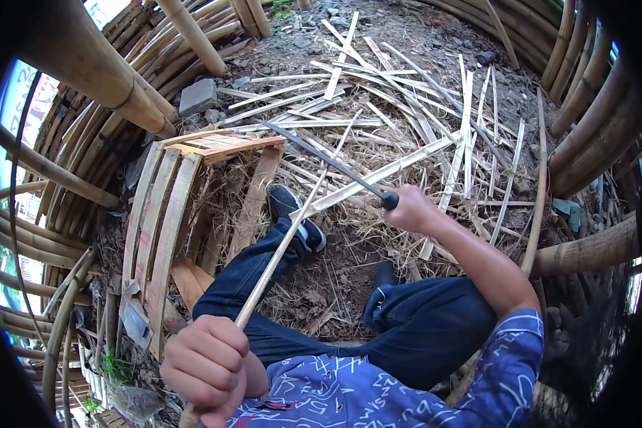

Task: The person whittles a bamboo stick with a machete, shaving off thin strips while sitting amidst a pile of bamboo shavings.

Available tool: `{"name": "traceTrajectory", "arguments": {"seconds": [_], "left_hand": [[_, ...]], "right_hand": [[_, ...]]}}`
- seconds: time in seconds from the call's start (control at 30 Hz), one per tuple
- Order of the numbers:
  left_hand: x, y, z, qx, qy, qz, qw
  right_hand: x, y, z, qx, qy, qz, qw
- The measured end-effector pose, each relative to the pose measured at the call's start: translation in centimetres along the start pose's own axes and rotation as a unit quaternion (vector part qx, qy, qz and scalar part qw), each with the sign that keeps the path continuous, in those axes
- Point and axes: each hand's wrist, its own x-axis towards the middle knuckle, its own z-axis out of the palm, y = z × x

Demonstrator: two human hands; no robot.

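Note:
My left hand (205, 362), low and left of centre, is closed in a fist around a long, thin bamboo stick (272, 264). The stick slants up and away toward the pile of strips, its thin far end between my feet and the pile. My right hand (410, 210) grips a long-bladed knife (328, 161) by its black handle. Its dark blade points to the upper left and crosses over the stick near the stick's far part. Just beyond both hands, many pale split bamboo strips (424, 107) lie crisscrossed on the ground.
A slatted wooden crate (153, 228) stands on my left, with a grey block (198, 96) behind it. My bent legs (435, 307) and a dark shoe (287, 204) take up the foreground. Thick bamboo poles (96, 64) close in both sides. Dry shavings (378, 235) cover the soil.

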Motion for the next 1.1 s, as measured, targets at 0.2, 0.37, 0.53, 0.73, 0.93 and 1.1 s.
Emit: {"name": "traceTrajectory", "arguments": {"seconds": [0.2,0.37,0.53,0.73,0.93,1.1], "left_hand": [[-0.2,1.9,0.1,-0.011,0.041,0.010,0.999],[-2.3,2.4,-0.6,0.016,0.027,-0.013,0.999],[-2.7,2.3,-0.8,0.029,0.046,-0.022,0.998],[-1.3,2.9,-2.8,-0.047,-0.128,0.096,0.986],[1.2,2.8,0.3,-0.024,-0.002,0.040,0.999],[2.1,4.3,1.0,-0.065,0.032,0.108,0.992]], "right_hand": [[-0.3,-1.1,0.9,-0.022,-0.008,-0.062,0.998],[1.6,2.7,0.2,-0.053,0.024,0.038,0.998],[-0.8,-0.3,0.8,-0.014,0.029,-0.031,0.999],[1.8,2.9,0.9,-0.016,0.023,0.061,0.998],[0.7,2.1,1.6,0.001,0.051,-0.023,0.998],[1.0,2.5,1.9,0.002,0.033,0.005,0.999]]}}
